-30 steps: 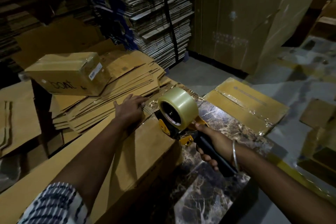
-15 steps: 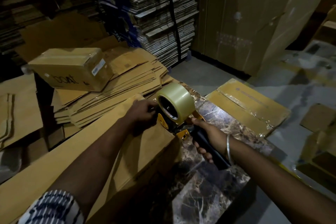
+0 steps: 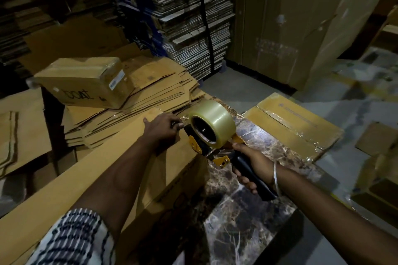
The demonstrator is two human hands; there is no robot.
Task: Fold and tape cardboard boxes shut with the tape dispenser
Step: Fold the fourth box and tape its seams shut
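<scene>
A long brown cardboard box (image 3: 103,180) lies across the marble table (image 3: 247,217), its far end by the tape dispenser (image 3: 212,127). The dispenser has yellow metal parts, a black handle and a big roll of clear tape, and it sits at the box's far top corner. My right hand (image 3: 253,163) grips the black handle. My left hand (image 3: 162,130) rests on the box's top, and its curled fingertips pinch the tape's free end (image 3: 180,124) at the dispenser's front.
A sealed box marked "boAt" (image 3: 86,84) sits on a pile of flat cartons (image 3: 150,97) to the left. Beyond the table's right side lies a taped box (image 3: 293,129). Tall strapped stacks of flat cardboard (image 3: 193,28) and large upright sheets (image 3: 290,28) stand behind.
My left hand has slid along the box top from the flat cartons' edge to the dispenser's front. The dispenser and my right hand have shifted slightly toward the box's end.
</scene>
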